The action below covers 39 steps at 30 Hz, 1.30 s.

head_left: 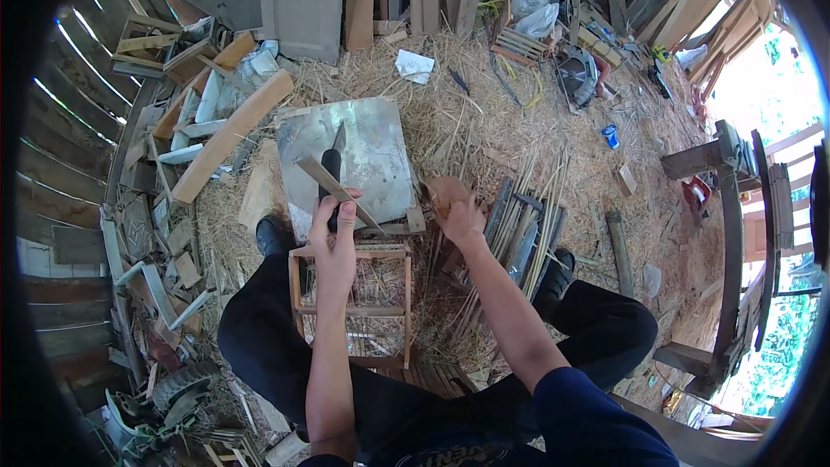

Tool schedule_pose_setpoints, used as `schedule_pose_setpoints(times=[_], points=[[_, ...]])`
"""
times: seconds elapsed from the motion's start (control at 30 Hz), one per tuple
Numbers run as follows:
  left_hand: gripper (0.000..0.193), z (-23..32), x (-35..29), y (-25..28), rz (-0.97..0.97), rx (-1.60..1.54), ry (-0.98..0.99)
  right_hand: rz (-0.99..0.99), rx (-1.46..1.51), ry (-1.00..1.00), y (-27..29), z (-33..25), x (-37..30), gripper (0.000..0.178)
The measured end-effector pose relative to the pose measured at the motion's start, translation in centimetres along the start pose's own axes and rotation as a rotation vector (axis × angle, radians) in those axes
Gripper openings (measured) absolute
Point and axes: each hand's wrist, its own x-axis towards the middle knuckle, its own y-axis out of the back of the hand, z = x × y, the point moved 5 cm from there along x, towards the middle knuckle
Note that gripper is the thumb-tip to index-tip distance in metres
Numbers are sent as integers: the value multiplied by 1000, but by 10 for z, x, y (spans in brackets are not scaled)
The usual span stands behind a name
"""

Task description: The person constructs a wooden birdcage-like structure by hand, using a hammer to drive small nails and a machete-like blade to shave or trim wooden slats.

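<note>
My left hand (337,229) is closed round the black handle of a knife (331,164), its blade pointing away over a metal-topped board (380,147). The same hand pinches a flat wooden strip (324,177) under the thumb, slanting across the knife. My right hand (463,223) reaches down onto a brown, rounded piece (445,192) just right of the board; its fingertips are blurred against it, so its grip is unclear. Between my legs stands a small wooden frame (408,303) with crossbars and thin rods. A bundle of thin sticks (523,229) lies beside my right hand.
Straw and shavings cover the ground. A thick plank (233,134) leans over scrap wood on the left. Boards (303,0) stand along the back. A circular saw (577,73), a blue can (611,137) and a short log (619,251) lie to the right, near a wooden bench (731,259).
</note>
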Motion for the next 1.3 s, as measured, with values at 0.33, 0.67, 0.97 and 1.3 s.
schedule_pose_setpoints(times=[0.33, 0.67, 0.97, 1.3], points=[[26, 6, -1, -8, -11, 33, -8, -372, -282, 275, -58, -4, -32, 29], [21, 45, -26, -25, -173, 54, -123, -17, 71, 606, 146, -24, -82, 29], [23, 77, -79, -72, -468, 98, -383, 265, 893, 783, 242, -19, -198, 46], [38, 29, -85, -82, -447, -68, -8, 372, 845, 766, 219, 17, -181, 12]])
